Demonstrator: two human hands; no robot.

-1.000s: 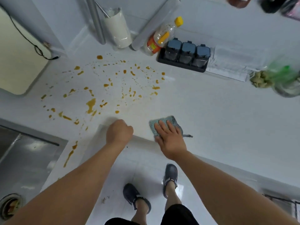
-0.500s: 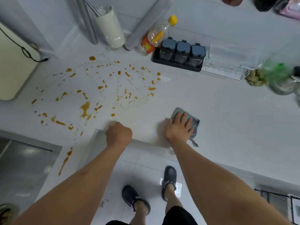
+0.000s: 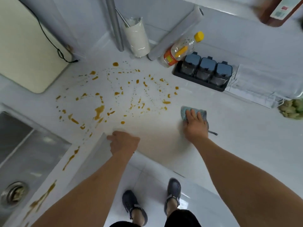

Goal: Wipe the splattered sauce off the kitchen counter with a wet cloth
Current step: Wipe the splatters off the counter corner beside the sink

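The right hand (image 3: 194,124) is lying flat on a blue-green cloth (image 3: 193,113), with its fingers straight and a little spread, pressing it down on the white counter (image 3: 237,128). The hand is hiding the near part of the cloth, and a thin bit of it is poking out to the right. The cloth is sitting just to the right of the orange-brown sauce (image 3: 114,95), which is lying in many drops and streaks across the counter and down its left edge beside the sink (image 3: 27,153). The left hand (image 3: 122,142) is curled into a fist and resting on the near edge of the counter, holding nothing. At the far side, a yellow-capped bottle (image 3: 178,51) is leaning next to a black tray with three dark-lidded jars (image 3: 205,72). A white cup (image 3: 136,40) is standing left of them. A brown bottle (image 3: 278,10) in the far right corner is cut off by the picture's edge. Something green and lumpy (image 3: 291,108) at the right edge is too blurry to name.
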